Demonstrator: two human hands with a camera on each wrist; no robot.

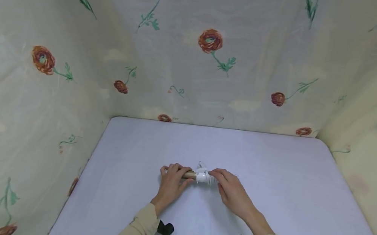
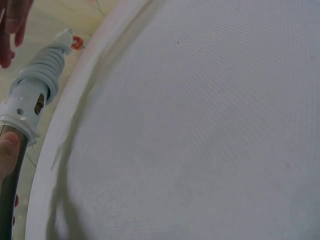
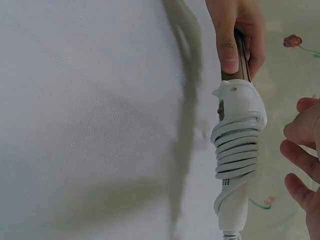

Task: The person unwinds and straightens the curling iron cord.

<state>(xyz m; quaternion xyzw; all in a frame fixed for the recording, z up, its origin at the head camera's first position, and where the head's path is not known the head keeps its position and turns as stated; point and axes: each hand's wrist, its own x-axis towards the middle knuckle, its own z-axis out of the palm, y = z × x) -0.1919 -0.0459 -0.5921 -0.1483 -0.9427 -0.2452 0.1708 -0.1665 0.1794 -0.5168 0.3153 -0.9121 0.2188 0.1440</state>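
Centrally, the curling iron [image 1: 200, 176], its white cord wound round the handle, lies above the table [image 1: 287, 187], left hand [image 1: 171, 182] gripping its bronze barrel, right hand [image 1: 230, 189] loose-fingered beside the cord, table edges well apart, floral cloth [image 1: 211, 59] around.

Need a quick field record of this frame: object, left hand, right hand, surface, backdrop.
object: curling iron, white handle with its cord wound round it, brown barrel
left hand: grips the barrel end
right hand: fingers loosely bent beside the wound cord; contact unclear
surface: white table
backdrop: floral cloth on three sides
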